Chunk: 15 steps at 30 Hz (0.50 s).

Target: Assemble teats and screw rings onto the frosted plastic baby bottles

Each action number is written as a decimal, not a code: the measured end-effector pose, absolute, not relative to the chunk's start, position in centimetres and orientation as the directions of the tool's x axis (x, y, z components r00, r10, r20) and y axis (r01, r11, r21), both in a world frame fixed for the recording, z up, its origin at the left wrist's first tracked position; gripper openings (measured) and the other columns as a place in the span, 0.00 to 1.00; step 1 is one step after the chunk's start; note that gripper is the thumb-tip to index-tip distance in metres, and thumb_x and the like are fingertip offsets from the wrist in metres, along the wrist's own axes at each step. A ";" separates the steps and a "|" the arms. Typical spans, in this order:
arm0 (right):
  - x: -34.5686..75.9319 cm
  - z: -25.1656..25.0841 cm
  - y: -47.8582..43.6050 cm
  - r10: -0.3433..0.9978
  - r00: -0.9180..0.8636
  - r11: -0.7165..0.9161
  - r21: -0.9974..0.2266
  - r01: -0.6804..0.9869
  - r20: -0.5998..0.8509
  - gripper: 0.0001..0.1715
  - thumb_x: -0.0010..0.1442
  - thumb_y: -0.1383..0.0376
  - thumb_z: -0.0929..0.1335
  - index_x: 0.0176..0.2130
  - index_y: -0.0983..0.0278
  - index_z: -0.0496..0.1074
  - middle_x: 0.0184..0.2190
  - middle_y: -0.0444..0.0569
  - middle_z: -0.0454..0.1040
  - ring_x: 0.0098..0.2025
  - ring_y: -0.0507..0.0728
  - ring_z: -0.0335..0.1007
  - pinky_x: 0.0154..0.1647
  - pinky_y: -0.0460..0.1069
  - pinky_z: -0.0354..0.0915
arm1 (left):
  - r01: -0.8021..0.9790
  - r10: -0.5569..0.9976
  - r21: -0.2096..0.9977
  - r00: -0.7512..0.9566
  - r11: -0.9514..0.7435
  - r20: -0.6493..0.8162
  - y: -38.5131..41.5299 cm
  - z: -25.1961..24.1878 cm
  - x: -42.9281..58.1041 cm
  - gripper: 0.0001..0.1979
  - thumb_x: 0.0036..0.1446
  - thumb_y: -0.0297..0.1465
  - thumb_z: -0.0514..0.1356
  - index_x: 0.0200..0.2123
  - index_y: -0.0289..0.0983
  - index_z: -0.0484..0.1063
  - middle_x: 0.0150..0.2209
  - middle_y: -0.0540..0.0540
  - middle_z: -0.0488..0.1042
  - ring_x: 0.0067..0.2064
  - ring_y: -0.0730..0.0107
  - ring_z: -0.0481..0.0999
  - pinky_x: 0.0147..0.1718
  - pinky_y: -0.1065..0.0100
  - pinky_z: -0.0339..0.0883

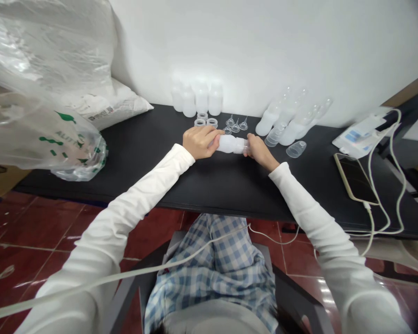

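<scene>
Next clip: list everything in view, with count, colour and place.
held bottle: one, milky white, sideways between both hands
upright bottles: four, white, back by the wall
rings: three, white, before the upright bottles
funnel-shaped pieces: about four, clear, right of the rings
clear bottles: several, clear, lying right of centre
cup: one, clear, beside those bottles
phone: one, dark screen, table's right end
cable: one, white, plugged into the phone
packet: one, white and blue, behind the phone
plastic bag: one, clear with green print, table's left edge
sack: one, white, back left
table: one, black, under everything
left hand: one, gripping the bottle's body
right hand: one, at the bottle's neck end
</scene>
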State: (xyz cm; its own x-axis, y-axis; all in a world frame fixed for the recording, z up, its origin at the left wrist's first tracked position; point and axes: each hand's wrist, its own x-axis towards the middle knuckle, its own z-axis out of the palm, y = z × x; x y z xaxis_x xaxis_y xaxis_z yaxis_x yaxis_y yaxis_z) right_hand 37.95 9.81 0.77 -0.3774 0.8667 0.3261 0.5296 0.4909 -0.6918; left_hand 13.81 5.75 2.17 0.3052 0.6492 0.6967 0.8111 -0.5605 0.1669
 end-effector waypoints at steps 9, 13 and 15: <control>37.5 2.1 8.0 0.691 -0.295 0.676 -0.446 0.587 0.659 0.41 0.71 0.37 0.48 0.50 0.62 0.71 0.41 0.54 0.77 0.40 0.60 0.75 0.43 0.56 0.70 | 0.620 0.848 0.647 0.058 -0.444 0.527 7.9 1.0 14.1 0.35 0.73 0.51 0.40 0.37 0.36 0.81 0.36 0.39 0.83 0.39 0.60 0.83 0.40 0.61 0.75; 38.2 2.1 7.9 0.639 -0.477 0.730 -0.279 0.624 0.603 0.33 0.72 0.43 0.52 0.45 0.61 0.72 0.36 0.53 0.78 0.36 0.60 0.75 0.37 0.54 0.68 | 0.489 0.944 0.809 0.126 -0.326 0.305 9.2 -0.5 14.3 0.38 0.72 0.54 0.40 0.34 0.35 0.80 0.27 0.40 0.79 0.27 0.63 0.79 0.29 0.60 0.76; 38.0 1.9 7.7 0.673 -0.446 0.695 -0.299 0.654 0.590 0.30 0.72 0.45 0.53 0.41 0.60 0.71 0.33 0.52 0.77 0.34 0.59 0.74 0.37 0.53 0.66 | 0.466 0.943 0.820 0.146 -0.333 0.300 9.1 -0.8 14.3 0.38 0.71 0.55 0.41 0.34 0.35 0.80 0.24 0.41 0.78 0.23 0.65 0.76 0.25 0.61 0.74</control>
